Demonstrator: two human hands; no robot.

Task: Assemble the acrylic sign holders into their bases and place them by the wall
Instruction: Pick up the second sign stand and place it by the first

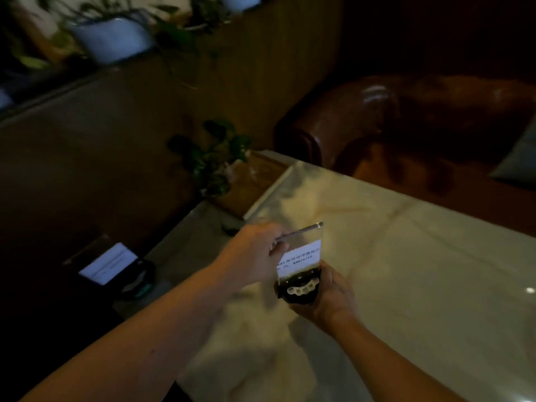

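While held above the pale marble worktop [406,256], gripped from two sides: acrylic sign holder [301,253] upright and slightly tilted, at about 6 o'clock of the view, just left of centre. Left hand [252,253] curled over the top left edge of the clear panel, fingers hidden behind it, thumb side toward the camera; pinching the panel near its upper corner. Right hand [327,297] cupped beneath, wrapped around the dark rounded base [295,294], with fingertips [301,290] showing pale through the front. Panel bottom sunk into the base; how fully seated, impossible to tell through the blur. White card with dark printed lines inside the panel, text too soft to read.

At 9 o'clock from the hands, off the worktop edge, another sign holder [108,266] with a white insert, lying tilted on something dark. At 12 o'clock, at the far corner of the worktop, a leafy plant [214,158] beside a wooden tray [255,181]. At 2 o'clock, a brown leather armchair [377,120]. Along the top left, white planters [113,39] on a ledge against the wooden wall [261,68].
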